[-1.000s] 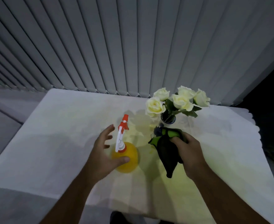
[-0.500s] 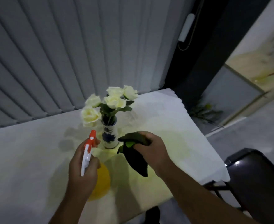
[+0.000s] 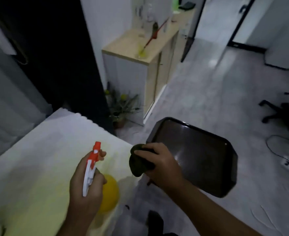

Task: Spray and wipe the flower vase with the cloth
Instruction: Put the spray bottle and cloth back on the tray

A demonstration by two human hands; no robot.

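Orange trigger up, yellow body below: the spray bottle (image 3: pixel 96 178) is now lifted in the left hand (image 3: pixel 85 193), fingers wrapped round its neck, where a second ago that hand was only reaching for it on the desk (image 3: pixel 38 159). The right hand (image 3: pixel 159 164) is clenched on the dark green cloth (image 3: pixel 137 163), bunched and hanging just off the desk's corner. Big change, though: the view has swung hard to the right, and the flower vase has gone out of sight altogether; half a second back it stood just beyond both hands, so it is probably off to the left now. What fills the view instead is a dark chair seat (image 3: pixel 200 157), grey floor, a pale cabinet (image 3: pixel 140 53) and a small potted plant (image 3: pixel 121 108). Everything is smeared with motion, so whether a finger sits on the trigger is hard to call. Both tools are in hand, nothing sprayed yet by the look of it; the head needs to come back to the vase before the nozzle can be aimed
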